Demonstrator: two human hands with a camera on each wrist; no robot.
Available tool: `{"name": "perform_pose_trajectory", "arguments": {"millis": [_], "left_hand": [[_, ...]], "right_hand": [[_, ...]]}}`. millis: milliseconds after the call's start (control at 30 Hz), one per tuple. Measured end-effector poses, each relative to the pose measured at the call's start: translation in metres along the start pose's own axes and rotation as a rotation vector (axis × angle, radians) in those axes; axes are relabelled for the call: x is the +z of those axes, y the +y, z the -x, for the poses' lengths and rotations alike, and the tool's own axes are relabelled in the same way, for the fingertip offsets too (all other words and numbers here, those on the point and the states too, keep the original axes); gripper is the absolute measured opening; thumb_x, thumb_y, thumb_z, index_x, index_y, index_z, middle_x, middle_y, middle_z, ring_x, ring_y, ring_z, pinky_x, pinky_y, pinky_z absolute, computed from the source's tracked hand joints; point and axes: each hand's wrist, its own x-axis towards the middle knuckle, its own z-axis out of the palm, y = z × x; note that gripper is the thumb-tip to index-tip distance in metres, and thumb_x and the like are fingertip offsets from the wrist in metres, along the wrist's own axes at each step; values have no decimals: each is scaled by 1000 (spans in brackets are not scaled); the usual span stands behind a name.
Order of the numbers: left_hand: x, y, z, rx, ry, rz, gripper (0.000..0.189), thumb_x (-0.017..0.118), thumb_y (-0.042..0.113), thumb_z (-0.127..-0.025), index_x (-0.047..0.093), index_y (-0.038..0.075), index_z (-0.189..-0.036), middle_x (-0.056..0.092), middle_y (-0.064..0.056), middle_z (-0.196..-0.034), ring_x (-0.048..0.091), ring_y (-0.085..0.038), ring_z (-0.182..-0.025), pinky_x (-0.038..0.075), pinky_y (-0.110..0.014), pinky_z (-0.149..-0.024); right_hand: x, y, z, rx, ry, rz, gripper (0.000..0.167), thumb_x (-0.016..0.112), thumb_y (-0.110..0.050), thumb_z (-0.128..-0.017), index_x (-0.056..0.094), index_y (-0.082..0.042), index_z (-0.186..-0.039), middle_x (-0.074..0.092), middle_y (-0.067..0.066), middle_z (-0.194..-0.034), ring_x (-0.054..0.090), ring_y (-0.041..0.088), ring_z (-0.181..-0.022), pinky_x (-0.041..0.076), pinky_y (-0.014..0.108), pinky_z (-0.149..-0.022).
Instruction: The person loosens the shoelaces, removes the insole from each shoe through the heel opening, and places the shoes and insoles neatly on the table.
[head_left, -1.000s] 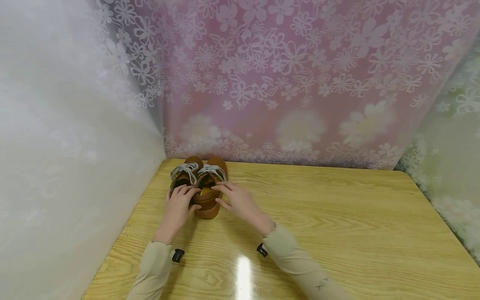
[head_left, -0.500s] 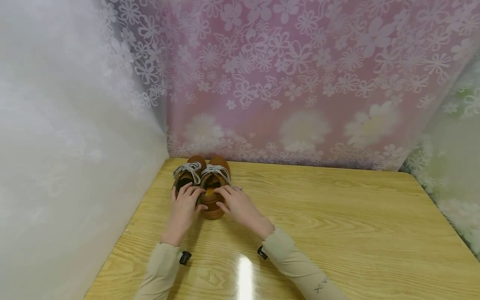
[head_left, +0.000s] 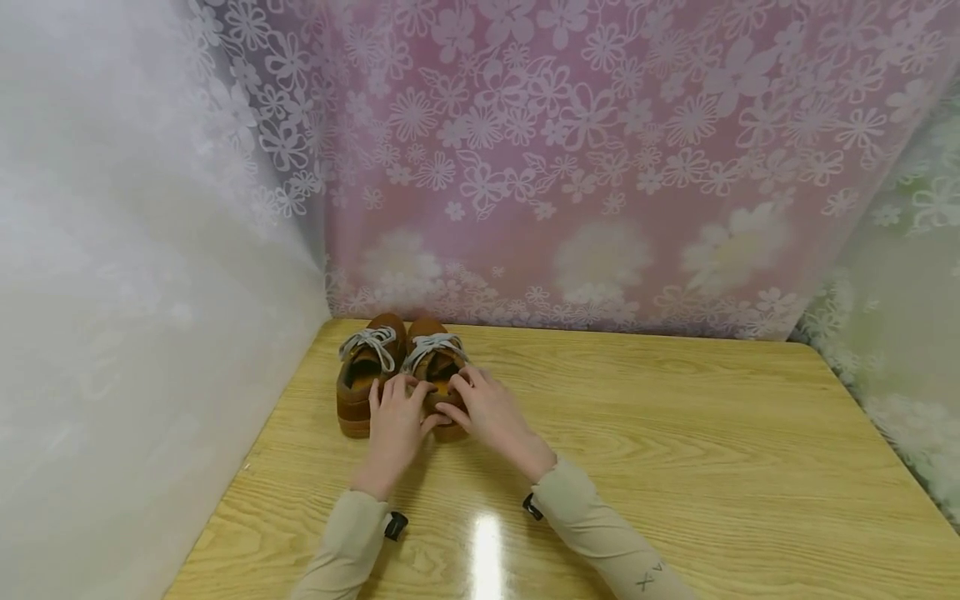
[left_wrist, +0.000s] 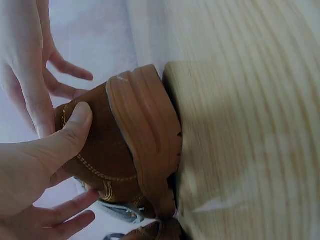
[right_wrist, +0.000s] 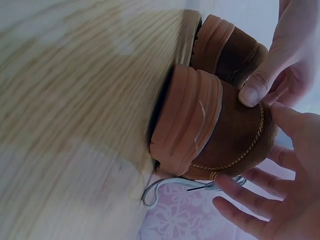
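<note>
A pair of brown lace-up shoes with grey laces stands side by side, toes to the back. The left shoe [head_left: 354, 408] is untouched, its tan insole showing. At the right shoe [head_left: 427, 329], my left hand [head_left: 397, 425] pinches the heel collar, thumb on the outside of the heel; this shows in the left wrist view on the stitched brown heel [left_wrist: 107, 140]. My right hand [head_left: 491, 417] grips the heel from the right; in the right wrist view its thumb is at the collar [right_wrist: 267, 132] and some fingers spread along the side. Fingertips over the opening are partly hidden.
The shoes stand at the back left corner of a wood-grain table [head_left: 675, 433]. Behind it hangs a pink flowered curtain [head_left: 525, 208]; a whitish curtain [head_left: 150, 333] runs along the left edge and another flowered one [head_left: 915, 333] along the right.
The right shoe's heel has swung to the right, away from the left shoe. My left hand has moved right with it, uncovering the left shoe's opening and heel; the right hand has shifted slightly right.
</note>
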Motion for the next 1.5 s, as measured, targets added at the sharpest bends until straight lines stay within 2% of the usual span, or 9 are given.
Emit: {"name": "perform_pose_trajectory", "arguments": {"millis": [267, 400, 567, 733, 900, 1067, 1300, 1400, 1500], "left_hand": [[0, -5, -4, -2, 3, 36, 49, 87, 35, -74, 72, 17, -117, 62, -15, -118, 59, -38, -113, 41, -61, -106], [-3, -13, -10, 31, -8, 45, 50, 87, 25, -78, 71, 19, -124, 61, -17, -125, 59, -39, -113, 48, -58, -98], [-4, -18, -17, 76, -50, 67, 48, 84, 19, -84, 68, 20, -130, 58, -19, -134, 59, -40, -115, 52, -57, -91], [-2, -19, -21, 89, -110, 164, 46, 79, 20, -89, 63, 12, -131, 58, -16, -131, 62, -36, -109, 54, -52, -88], [2, -18, -28, 49, -130, 228, 70, 79, 27, -88, 47, 4, -146, 49, -20, -141, 54, -39, -124, 50, -51, -100], [6, -26, -40, 45, -185, 251, 98, 83, 37, -83, 29, 5, -158, 29, -24, -159, 35, -46, -142, 35, -62, -113], [13, -31, -53, -13, -400, 322, 99, 80, 44, -83, 27, 6, -158, 21, -22, -164, 28, -43, -148, 33, -60, -115], [17, -31, -53, -36, -415, 353, 99, 81, 44, -83, 27, 4, -156, 24, -23, -162, 30, -42, -147, 36, -57, -114], [21, -27, -52, -39, -390, 349, 101, 81, 46, -82, 27, 2, -155, 31, -23, -158, 35, -41, -144, 38, -55, -113]], "right_hand": [[-5, 6, 2, 22, 1, 18, 36, 64, -50, -98, 67, -16, -110, 62, 8, -120, 65, 28, -103, 58, 41, -76], [-8, 9, 4, 6, 29, 31, 38, 66, -50, -96, 69, -15, -109, 63, 7, -115, 65, 26, -100, 58, 39, -74], [-10, 13, 7, 22, 7, 29, 40, 62, -55, -96, 67, -16, -104, 63, 7, -117, 66, 26, -97, 58, 41, -73], [-12, 20, 11, 20, 17, -1, 36, 64, -51, -97, 67, -15, -101, 63, 7, -112, 65, 23, -86, 55, 37, -67], [-15, 27, 16, 25, 22, 5, 34, 64, -50, -97, 68, -16, -100, 64, 5, -112, 65, 21, -81, 55, 33, -64], [-19, 33, 20, 50, -2, 18, 37, 63, -51, -97, 70, -17, -108, 66, 6, -121, 68, 24, -90, 59, 38, -71], [-23, 37, 25, 72, 7, 9, 33, 66, -49, -96, 70, -19, -109, 68, 0, -114, 66, 22, -85, 56, 37, -66], [-23, 38, 27, 71, 5, 13, 34, 66, -49, -96, 70, -19, -111, 68, 2, -119, 68, 24, -89, 57, 38, -68], [-24, 40, 30, 79, 4, 3, 35, 65, -49, -97, 70, -18, -113, 67, 4, -127, 68, 27, -99, 59, 42, -74]]}}
